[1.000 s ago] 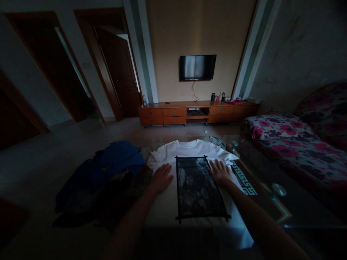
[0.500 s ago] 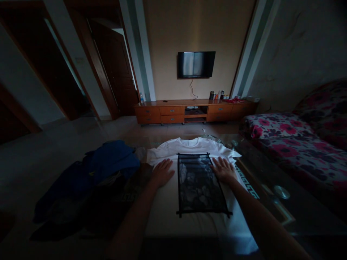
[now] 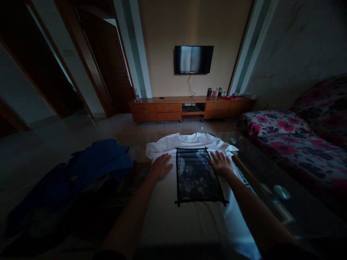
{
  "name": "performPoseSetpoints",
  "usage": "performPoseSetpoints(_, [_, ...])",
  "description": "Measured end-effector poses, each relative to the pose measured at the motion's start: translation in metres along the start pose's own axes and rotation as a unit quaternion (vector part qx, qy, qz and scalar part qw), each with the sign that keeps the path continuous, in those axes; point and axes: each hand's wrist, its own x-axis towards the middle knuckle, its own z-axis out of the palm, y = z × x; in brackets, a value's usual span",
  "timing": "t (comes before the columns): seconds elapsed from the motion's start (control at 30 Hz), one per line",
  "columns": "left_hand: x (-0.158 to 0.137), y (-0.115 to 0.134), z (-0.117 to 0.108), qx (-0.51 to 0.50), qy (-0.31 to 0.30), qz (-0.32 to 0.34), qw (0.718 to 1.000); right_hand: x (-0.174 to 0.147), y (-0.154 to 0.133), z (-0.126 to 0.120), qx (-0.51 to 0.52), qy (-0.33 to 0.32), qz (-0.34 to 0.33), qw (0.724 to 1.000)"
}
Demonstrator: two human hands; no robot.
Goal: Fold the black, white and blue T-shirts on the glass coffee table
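Observation:
A white short-sleeved T-shirt (image 3: 162,195) lies spread out on a dark glass-topped table, its neckline at the far side. On its front is a dark, framed picture print (image 3: 197,175). My left hand (image 3: 162,166) rests flat on the shirt to the left of the print, fingers stretched out. My right hand (image 3: 221,163) lies flat at the print's upper right edge, fingers spread, its fingertips by the border. Neither hand grasps the cloth. The shirt's near hem is lost in shadow.
A heap of blue and dark clothes (image 3: 100,162) lies to the left. To the right are the glass table (image 3: 306,206) and a flower-patterned sofa (image 3: 287,141). Farther off stands a low wooden cabinet (image 3: 168,108) beneath a wall-mounted television (image 3: 193,59).
The camera view has shifted slightly, so the room appears a little higher and further left. Both hands stay flat on the shirt in nearly the same places.

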Motion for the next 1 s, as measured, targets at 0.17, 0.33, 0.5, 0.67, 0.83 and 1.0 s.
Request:
performPoseSetpoints(0.17, [-0.037,0.012,-0.015,0.005,-0.016,0.007,1.0,-0.033,-0.001,-0.004,0.0,0.007,-0.012,1.0])
performPoseSetpoints(0.33, [-0.061,0.028,-0.034,0.008,-0.025,-0.006,1.0,-0.053,-0.001,-0.004,0.01,0.005,-0.005,1.0])
performPoseSetpoints(0.5, [-0.064,0.035,-0.042,0.001,-0.03,-0.01,1.0,-0.056,-0.002,-0.005,0.012,0.007,-0.004,1.0])
performPoseSetpoints(0.67, [-0.064,0.035,-0.042,-0.002,-0.02,-0.008,1.0,-0.058,-0.003,-0.007,-0.005,0.015,-0.012,1.0])
performPoseSetpoints(0.83, [-0.066,0.036,-0.039,-0.025,0.002,-0.011,1.0,-0.06,-0.003,-0.011,0.003,0.006,-0.002,1.0])
performPoseSetpoints(1.0, [-0.05,0.026,-0.05,-0.059,0.064,-0.072,0.994,-0.059,-0.005,-0.014,0.002,0.011,0.007,1.0])
